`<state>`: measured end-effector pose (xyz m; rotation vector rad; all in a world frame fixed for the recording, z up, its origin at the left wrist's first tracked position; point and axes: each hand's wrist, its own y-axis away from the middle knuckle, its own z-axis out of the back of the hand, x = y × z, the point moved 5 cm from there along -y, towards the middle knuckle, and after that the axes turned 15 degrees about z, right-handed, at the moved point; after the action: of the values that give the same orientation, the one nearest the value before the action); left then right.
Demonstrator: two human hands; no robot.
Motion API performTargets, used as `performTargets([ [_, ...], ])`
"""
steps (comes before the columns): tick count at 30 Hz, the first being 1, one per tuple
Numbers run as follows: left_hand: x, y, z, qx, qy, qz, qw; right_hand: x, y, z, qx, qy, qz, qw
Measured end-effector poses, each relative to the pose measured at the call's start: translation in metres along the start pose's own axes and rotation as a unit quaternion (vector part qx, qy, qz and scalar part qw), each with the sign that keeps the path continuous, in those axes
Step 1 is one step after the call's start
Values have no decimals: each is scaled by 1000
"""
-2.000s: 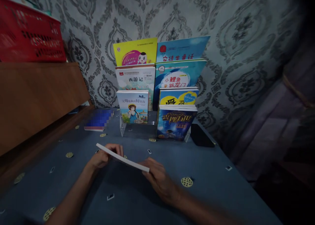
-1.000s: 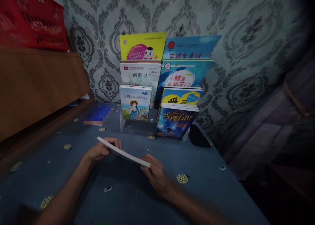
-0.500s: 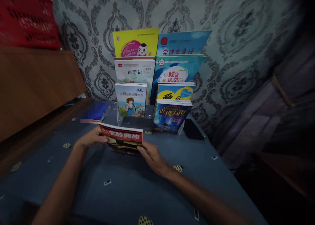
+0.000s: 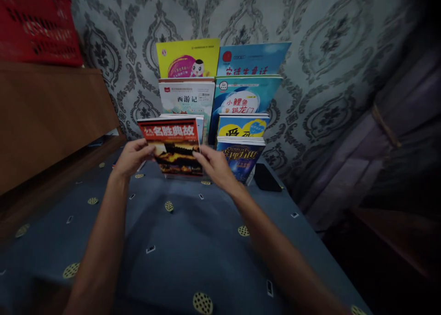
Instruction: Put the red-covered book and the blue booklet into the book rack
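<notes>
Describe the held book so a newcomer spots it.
Find the patterned wall, then the left column of books before it. In front, the left hand and right hand hold the book. Its red title band above a dark, golden picture sets it apart from its yellow, white and blue neighbours.

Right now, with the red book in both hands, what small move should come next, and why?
Perhaps ease the red book down in front of the white book: your left hand and right hand hold its sides, it looks roughly upright with its cover toward you, and it overlaps the white book's lower part. Whether its bottom edge touches anything is unclear.
</notes>
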<state>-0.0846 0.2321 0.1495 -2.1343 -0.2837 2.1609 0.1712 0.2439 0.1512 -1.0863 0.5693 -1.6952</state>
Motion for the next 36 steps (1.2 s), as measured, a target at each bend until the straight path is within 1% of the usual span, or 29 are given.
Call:
performTargets([
  [3, -22, -7, -12, -44, -29, -75, 996, 0, -19, 16, -54, 41, 23, 997],
  [5, -29, -10, -19, -54, -51, -102, 992, -4, -23, 19, -86, 52, 26, 995],
  [7, -30, -14, -24, -54, -72, -114, 989, -9, -21, 20, -98, 62, 21, 993],
  [12, -11, -25, -26, -55, -95, -119, 987, -23, -16, 17, -72, 106, -3, 992],
  [17, 7, -36, -21, -60, -99, -104, 988, -36, -14, 10, -45, 138, -36, 989],
  [21, 17, -41, -19, -45, -86, -86, 992, -44, -11, 5, -31, 145, -44, 988],
  [25, 27, -45, -19, -43, -89, -62, 993, -51, -8, 2, -21, 161, -48, 986],
  [29, 35, -47, -19, -41, -94, -53, 993, -60, -6, -3, -19, 166, -59, 984],
  [31, 36, -47, -18, -47, -124, -55, 990, -64, -4, -6, -16, 174, -69, 982],
  [33, 36, -45, -16, -65, -188, -65, 978, -67, -3, -10, -10, 191, -76, 978],
  [34, 35, -45, -15, -78, -231, -70, 967, -67, -3, -11, -3, 203, -80, 976],
  [36, 34, -43, -14, -107, -324, -75, 937, -67, -2, -15, 17, 227, -96, 969],
])
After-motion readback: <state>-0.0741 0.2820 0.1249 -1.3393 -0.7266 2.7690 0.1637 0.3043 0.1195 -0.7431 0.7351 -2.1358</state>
